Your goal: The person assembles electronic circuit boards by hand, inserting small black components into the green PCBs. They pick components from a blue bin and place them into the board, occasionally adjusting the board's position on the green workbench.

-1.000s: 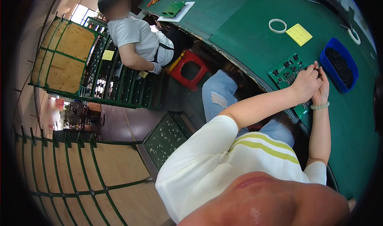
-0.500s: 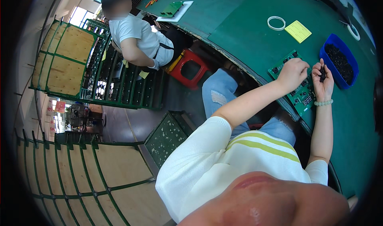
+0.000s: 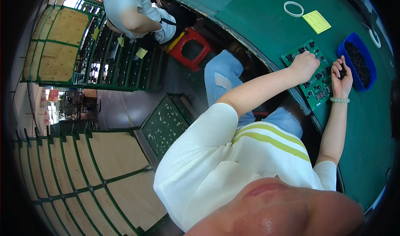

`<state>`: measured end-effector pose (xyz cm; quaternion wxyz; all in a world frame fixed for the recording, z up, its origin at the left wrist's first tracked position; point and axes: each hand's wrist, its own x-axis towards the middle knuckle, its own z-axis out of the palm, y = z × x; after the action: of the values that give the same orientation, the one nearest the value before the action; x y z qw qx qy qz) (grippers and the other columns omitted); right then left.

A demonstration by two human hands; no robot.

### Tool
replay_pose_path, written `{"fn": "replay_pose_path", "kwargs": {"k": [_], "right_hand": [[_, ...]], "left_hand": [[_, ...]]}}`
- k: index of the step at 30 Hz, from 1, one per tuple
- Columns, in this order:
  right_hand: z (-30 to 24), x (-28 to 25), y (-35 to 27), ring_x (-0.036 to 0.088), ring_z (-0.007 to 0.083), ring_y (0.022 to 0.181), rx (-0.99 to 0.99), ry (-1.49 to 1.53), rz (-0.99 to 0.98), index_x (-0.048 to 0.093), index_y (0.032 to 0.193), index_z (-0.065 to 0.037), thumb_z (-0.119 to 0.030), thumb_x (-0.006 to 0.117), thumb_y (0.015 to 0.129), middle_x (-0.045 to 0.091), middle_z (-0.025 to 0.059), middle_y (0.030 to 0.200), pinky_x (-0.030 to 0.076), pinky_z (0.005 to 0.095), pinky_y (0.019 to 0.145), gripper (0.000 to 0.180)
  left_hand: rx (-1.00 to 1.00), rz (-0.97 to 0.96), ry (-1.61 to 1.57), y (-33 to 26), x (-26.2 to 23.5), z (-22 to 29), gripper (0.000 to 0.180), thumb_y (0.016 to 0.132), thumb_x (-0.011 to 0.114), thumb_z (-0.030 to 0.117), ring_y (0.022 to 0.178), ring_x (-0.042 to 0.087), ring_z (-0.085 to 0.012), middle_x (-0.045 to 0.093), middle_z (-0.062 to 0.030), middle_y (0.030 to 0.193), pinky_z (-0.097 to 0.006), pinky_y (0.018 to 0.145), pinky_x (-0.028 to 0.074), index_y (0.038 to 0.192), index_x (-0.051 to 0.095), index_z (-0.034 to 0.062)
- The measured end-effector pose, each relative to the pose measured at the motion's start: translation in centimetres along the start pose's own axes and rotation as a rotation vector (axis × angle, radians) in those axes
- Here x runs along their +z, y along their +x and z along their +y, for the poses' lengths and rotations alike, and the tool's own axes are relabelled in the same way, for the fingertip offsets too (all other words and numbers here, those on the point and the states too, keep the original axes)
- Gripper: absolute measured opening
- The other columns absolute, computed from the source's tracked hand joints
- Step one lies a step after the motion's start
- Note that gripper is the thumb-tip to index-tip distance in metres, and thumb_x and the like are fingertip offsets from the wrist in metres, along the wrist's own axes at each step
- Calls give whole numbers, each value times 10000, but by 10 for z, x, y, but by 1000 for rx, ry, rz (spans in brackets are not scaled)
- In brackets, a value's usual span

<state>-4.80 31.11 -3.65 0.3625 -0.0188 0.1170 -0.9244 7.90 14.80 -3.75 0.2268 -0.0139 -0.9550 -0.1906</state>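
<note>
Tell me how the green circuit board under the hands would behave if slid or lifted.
The flat green circuit board looks rigid, so it would likely slide without bending on the green table. Its raised black components probably make it fragile. The left hand resting on it should steady it.

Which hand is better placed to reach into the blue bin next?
Probably right: the right hand is beside the blue bin, while the left hand rests on the green circuit board, farther away.

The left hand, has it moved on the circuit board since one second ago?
Yes. The left hand has parted from the right hand and slid along the green circuit board, away from the blue bin.
</note>
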Motion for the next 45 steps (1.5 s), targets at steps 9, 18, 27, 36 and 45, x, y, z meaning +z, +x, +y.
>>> {"fn": "replay_pose_path", "kwargs": {"k": [9,18,27,36,45], "right_hand": [[-2,3,-1,396,134,704,-7,-72,-27,439,1253,99,-66,463,957,441,84,894,344,233,520,340],[5,11,-5,402,103,694,-42,-275,-9,348,1395,94,-2,480,930,476,69,925,327,198,506,493],[10,22,-6,417,71,669,-28,-396,66,424,1333,90,-171,510,982,493,40,876,304,174,447,446],[8,31,-13,297,26,525,189,-625,107,551,1211,74,-373,457,1011,352,-65,674,235,168,417,499],[9,40,-29,307,7,488,310,-716,5,592,943,-23,-304,558,980,410,-54,656,191,167,375,286]], "left_hand": [[-25,-24,7,1,-9,6,126,763,663,150,920,583,-310,599,-147,905,-440,728,525,802,670,31],[-135,48,56,1,2,7,154,727,710,164,854,603,-311,602,-150,823,-434,730,526,759,675,18],[-25,129,122,-6,1,4,140,710,702,161,799,603,-311,578,-128,774,-434,680,511,672,641,40],[-42,399,-307,21,-26,11,95,785,706,84,718,600,-258,607,-112,808,-360,625,488,857,671,33],[-15,42,-627,51,-35,26,204,822,721,66,757,595,-95,652,-40,890,-229,645,493,1019,710,13]]}}
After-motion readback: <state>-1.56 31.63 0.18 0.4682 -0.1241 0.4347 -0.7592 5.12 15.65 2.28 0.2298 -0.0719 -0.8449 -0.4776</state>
